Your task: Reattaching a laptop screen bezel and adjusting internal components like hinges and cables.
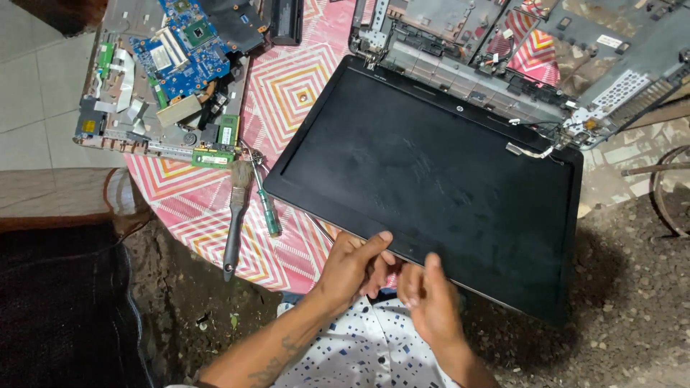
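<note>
A black laptop screen panel (431,172) lies face up on a round table with a pink patterned cloth (287,86). My left hand (356,267) grips the panel's near bezel edge, thumb on top and fingers curled beneath. Right beside it, my right hand (430,298) holds the same near edge, its thumb pressed on the bezel. The panel's far edge stays joined by hinges and a loose cable (530,151) to the stripped grey laptop base (546,65).
A second opened laptop chassis with a blue circuit board (183,50) lies at the table's left. A paintbrush (236,215) and a green-handled screwdriver (269,208) rest beside the panel. Dirt ground surrounds the table; a dark cloth (65,309) lies at lower left.
</note>
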